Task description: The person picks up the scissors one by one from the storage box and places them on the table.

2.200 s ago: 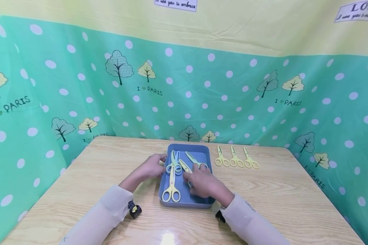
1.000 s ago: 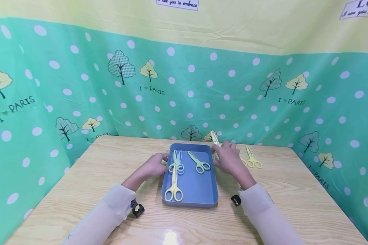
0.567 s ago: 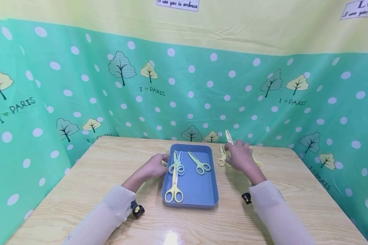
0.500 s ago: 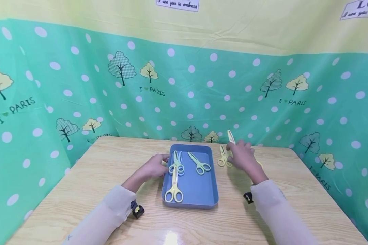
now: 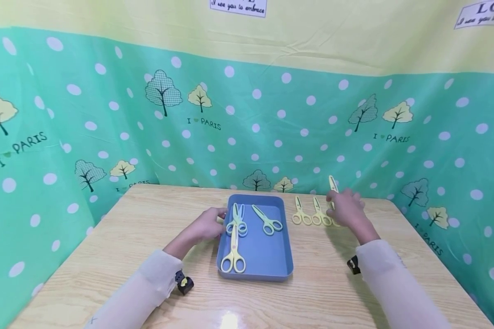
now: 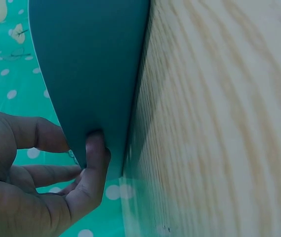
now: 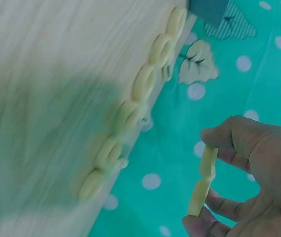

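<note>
With my right hand (image 5: pixel 347 209) I pinch a pair of yellow scissors (image 5: pixel 333 183) by its handle loops, blades pointing away. In the right wrist view these scissors (image 7: pixel 203 180) are held above the table's far part. My left hand (image 5: pixel 209 224) grips the left wall of a blue tray (image 5: pixel 267 258); the left wrist view shows a fingertip against the outer wall (image 6: pixel 88 74). Inside the tray lie yellow scissors (image 5: pixel 233 258), light green scissors (image 5: pixel 267 221), and overlapping green and blue scissors (image 5: pixel 237 223).
Right of the tray, yellow scissors (image 5: pixel 301 214) and a second yellow pair (image 5: pixel 320 215) lie in a row on the wooden table (image 5: pixel 313 269). A third pair is partly hidden by my right hand. A green dotted curtain (image 5: pixel 255 137) hangs behind the table.
My right hand has lifted the yellow scissors out of the tray and carried them right, over the row to its right end. The left hand stays at the tray's left side.
</note>
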Action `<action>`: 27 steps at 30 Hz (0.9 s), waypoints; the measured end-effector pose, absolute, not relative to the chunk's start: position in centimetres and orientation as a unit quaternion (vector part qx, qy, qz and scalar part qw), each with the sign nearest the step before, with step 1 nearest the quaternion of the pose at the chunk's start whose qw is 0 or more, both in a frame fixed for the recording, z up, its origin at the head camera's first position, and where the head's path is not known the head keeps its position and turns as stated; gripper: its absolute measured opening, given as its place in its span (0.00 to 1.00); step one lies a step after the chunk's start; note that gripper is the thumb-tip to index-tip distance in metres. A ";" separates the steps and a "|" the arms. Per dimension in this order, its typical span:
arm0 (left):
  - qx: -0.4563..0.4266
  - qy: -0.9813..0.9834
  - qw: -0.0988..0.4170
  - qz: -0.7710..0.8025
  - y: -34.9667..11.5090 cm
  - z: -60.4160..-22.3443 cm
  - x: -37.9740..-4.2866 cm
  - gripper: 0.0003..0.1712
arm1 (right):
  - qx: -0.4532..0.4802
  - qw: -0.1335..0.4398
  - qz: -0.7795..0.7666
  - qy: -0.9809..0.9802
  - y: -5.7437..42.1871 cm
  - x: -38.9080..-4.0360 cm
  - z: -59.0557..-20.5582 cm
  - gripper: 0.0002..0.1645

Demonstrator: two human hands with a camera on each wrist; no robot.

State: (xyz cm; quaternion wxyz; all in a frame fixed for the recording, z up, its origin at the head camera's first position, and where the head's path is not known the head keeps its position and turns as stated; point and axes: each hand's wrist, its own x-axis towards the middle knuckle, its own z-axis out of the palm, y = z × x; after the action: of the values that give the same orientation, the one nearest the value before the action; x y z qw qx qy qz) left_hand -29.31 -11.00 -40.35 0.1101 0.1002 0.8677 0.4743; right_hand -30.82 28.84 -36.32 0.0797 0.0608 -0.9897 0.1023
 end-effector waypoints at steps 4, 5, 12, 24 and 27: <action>0.098 0.868 0.111 0.474 -11.0 -40.4 -29.2 0.41 | 0.052 0.060 0.100 -0.992 30.5 -31.0 -36.2 0.23; 0.097 0.867 0.111 0.476 -11.0 -40.3 -29.2 0.41 | 0.049 0.055 0.100 -0.992 30.9 -31.0 -36.2 0.24; 0.096 0.864 0.111 0.482 -11.0 -40.3 -29.2 0.42 | 0.048 0.007 0.097 -0.994 33.9 -31.5 -36.0 0.23; 0.099 0.860 0.112 0.487 -11.4 -40.6 -29.5 0.39 | 0.079 -0.069 0.074 -0.992 37.5 -32.7 -37.7 0.16; 0.099 0.860 0.116 0.487 -11.2 -40.6 -29.5 0.40 | 0.070 -0.095 0.072 -0.990 38.1 -32.5 -38.2 0.14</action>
State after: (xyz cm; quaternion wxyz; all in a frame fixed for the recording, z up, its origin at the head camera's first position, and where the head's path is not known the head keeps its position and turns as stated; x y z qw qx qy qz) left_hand -29.47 -11.23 -40.58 0.1165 0.0995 0.8598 0.4872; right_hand -32.47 38.06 -38.17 -0.0955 0.0701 -0.9903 0.0721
